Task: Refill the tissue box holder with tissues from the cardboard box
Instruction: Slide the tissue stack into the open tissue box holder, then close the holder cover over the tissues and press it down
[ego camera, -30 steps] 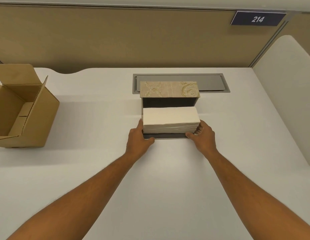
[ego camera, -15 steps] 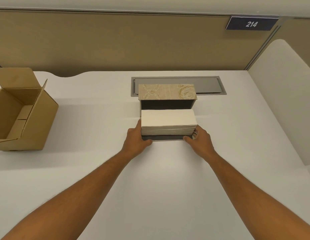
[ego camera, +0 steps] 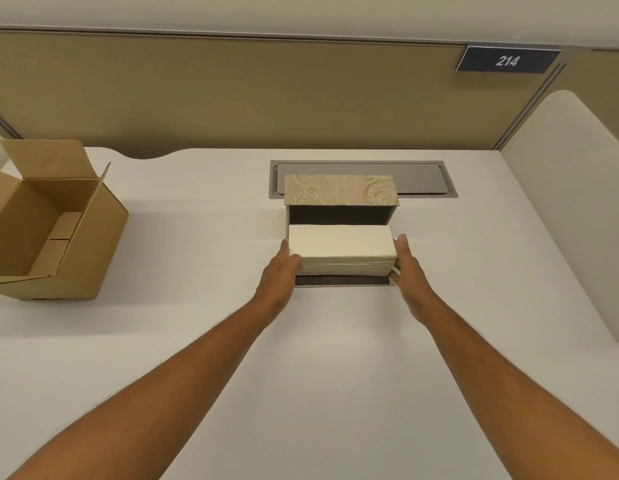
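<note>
A cream stack of tissues (ego camera: 341, 247) sits partly inside the open front of the tissue box holder (ego camera: 341, 190), a beige patterned box with a dark inside and a flat flap lying on the desk in front. My left hand (ego camera: 280, 275) presses the stack's left end and my right hand (ego camera: 408, 268) presses its right end, so the stack is gripped between them. The open brown cardboard box (ego camera: 48, 230) stands at the far left and looks empty inside.
A grey recessed cable tray (ego camera: 425, 178) lies in the white desk behind the holder. A tan partition with a "214" plate (ego camera: 507, 60) closes the back. A white side panel (ego camera: 578, 202) rises at the right.
Both hands have shifted from the stack's front lower corners up along its ends, and the stack sits slightly deeper in the holder. The view tilted a little.
</note>
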Motion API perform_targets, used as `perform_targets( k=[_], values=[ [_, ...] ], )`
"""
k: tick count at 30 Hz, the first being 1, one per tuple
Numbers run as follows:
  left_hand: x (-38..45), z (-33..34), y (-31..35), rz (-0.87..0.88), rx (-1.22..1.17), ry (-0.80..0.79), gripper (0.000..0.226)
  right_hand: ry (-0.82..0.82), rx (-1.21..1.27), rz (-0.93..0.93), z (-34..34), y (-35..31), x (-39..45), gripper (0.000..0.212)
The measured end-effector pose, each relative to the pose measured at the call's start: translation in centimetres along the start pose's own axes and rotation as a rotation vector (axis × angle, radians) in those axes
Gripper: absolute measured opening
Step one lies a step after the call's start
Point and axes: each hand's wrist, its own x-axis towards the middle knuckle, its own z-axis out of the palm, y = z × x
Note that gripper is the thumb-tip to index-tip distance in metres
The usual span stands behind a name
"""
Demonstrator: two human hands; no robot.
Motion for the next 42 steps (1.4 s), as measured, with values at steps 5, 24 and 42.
perform_targets(
  k=[5,24,42],
  values=[
    [-0.6,0.3,0.0,0.022,0.049,-0.008,0.056,-0.006,-0.059,0.034,0.0,0.3,0.4,0.046],
    [-0.9,0.0,0.5,0.07,0.09,-0.032,0.06,-0.004,-0.01,0.053,-0.4,0.3,0.1,0.066],
    [0.5,2.5,0.4,0.629,1.254,-0.078,0.081,0.173,-0.787,-0.736,3.3,-8.8,3.4,0.054]
  ],
)
